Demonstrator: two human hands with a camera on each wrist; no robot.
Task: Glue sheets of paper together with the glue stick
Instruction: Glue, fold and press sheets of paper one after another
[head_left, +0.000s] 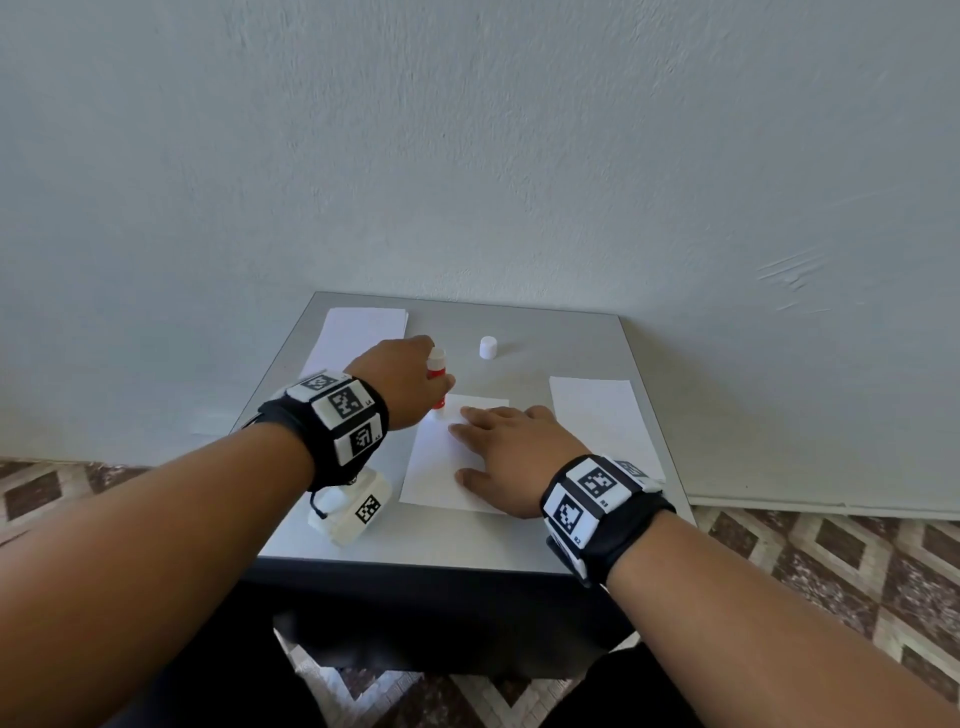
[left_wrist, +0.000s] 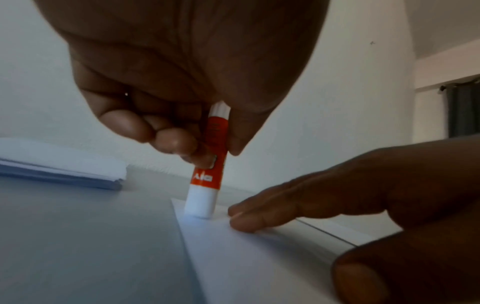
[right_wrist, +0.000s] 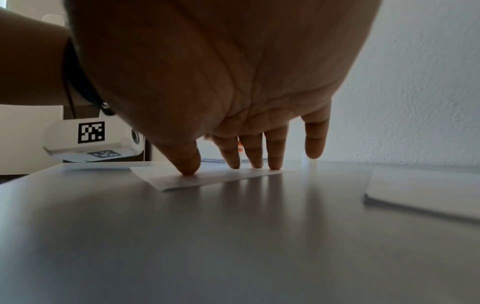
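On the table (head_left: 467, 540) in front of me, one sheet (head_left: 441, 467) lies at the centre. My right hand (head_left: 511, 452) rests flat on it, fingers spread. My left hand (head_left: 402, 382) stands the glue stick (left_wrist: 205, 181) nearly upright on the sheet's far left corner, just beside my right fingertips (left_wrist: 242, 223). Its cap (head_left: 488, 347) stands behind the sheet, apart from the stick. One paper stack (head_left: 358, 332) lies far left, another (head_left: 602, 421) to the right of the sheet.
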